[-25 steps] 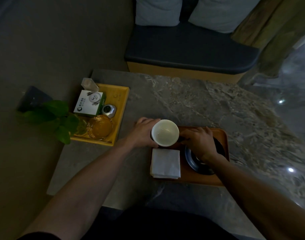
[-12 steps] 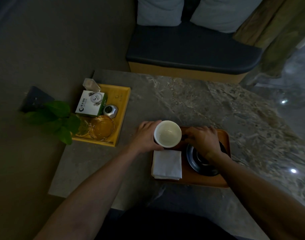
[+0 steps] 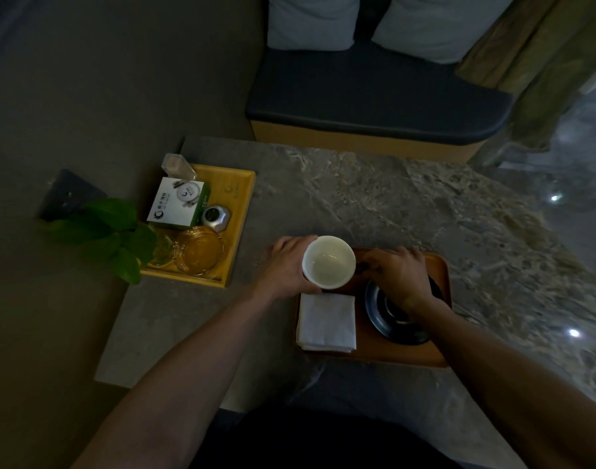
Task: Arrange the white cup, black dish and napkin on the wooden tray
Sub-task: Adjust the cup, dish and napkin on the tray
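Gripping the white cup [image 3: 328, 262] with left hand [image 3: 284, 265] fingers curled round it, above the wooden tray [image 3: 438, 346]'s far-left corner. Resting right hand [image 3: 400, 274], fingers loosely bent, over the black dish [image 3: 379, 313]; napkin [image 3: 326, 322] sitting beside it.

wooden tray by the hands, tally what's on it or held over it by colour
white: 2, cup in the left hand and napkin
black: 1, dish under the right hand
total: 3 on the wooden tray
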